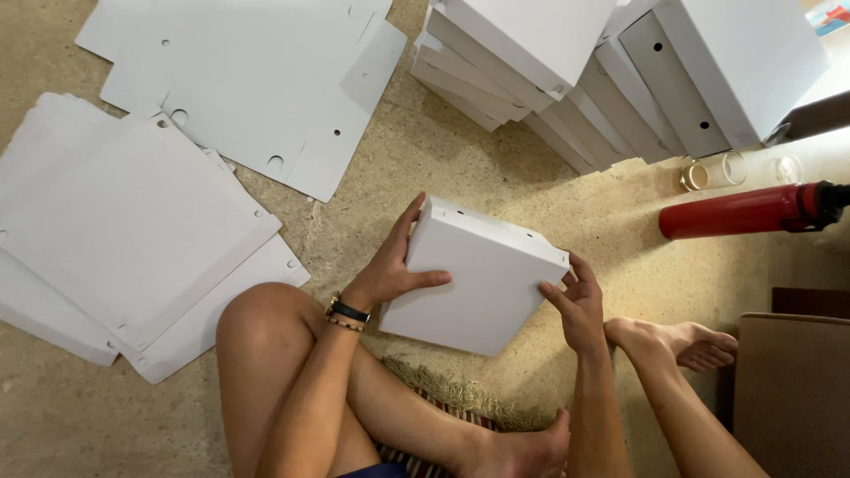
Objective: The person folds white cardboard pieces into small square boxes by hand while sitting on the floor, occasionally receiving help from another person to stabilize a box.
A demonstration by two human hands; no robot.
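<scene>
2 hands clamp 1 white box [474, 279] above the floor: left hand [394, 265] on its left side, right hand [577, 305] at its right corner, long axis tilted.

The person sits cross-legged, both forearms rising from the bottom edge toward the middle of the frame. The left hand [391, 265] sits left of centre, wrist bent back, fingers stretched upward and the thumb pointing right, palm pressed flat. A dark band and a beaded one circle the left wrist. The right hand [580, 305] lies right of centre, fingers curled and partly spread, the index tip angled toward the upper left. The left knee is raised at lower left, under the left forearm. One bare foot rests at bottom centre, the other at lower right, toes pointing to the right edge.
</scene>
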